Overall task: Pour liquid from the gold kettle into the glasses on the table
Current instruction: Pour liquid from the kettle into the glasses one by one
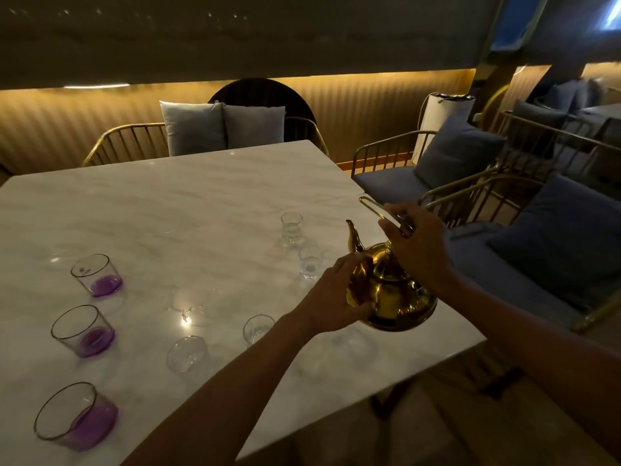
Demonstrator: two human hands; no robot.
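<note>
The gold kettle (396,290) hangs above the right part of the marble table (188,203), spout pointing up and left. My right hand (420,243) grips its thin wire handle from above. My left hand (336,294) presses against the kettle's left side below the spout. Two small clear glasses stand just left of the kettle, one (291,227) farther back and one (311,265) right by my left hand. Two more clear glasses (257,328) (187,354) sit near the front edge. Whether they hold liquid is hard to tell.
Three wider tumblers with purple liquid at the bottom line the table's left side (97,275) (84,330) (77,415). Gold-framed chairs with blue cushions (551,237) stand close to the right edge. A bench with grey pillows (221,127) stands behind the table.
</note>
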